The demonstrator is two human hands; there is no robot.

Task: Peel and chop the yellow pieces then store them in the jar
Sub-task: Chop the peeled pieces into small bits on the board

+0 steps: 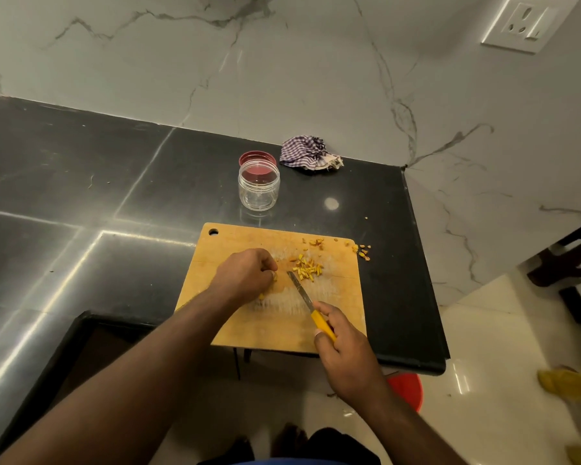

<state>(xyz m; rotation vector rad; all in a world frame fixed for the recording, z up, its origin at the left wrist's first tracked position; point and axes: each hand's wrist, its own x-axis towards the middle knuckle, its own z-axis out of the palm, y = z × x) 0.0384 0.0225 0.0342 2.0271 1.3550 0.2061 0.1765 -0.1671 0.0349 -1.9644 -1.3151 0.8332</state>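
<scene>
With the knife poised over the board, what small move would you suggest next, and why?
Probably bring the knife down on the piece the left hand pinches: the blade hangs beside it, the cut pile lies just past, and the jar is empty.

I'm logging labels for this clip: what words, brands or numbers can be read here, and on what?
None can be read.
Jar: clear, no label visible.
Lid: plain red.
Knife: yellow handle, no marking legible.
Board: bare wood.
Wall socket: no legible marking.
</scene>
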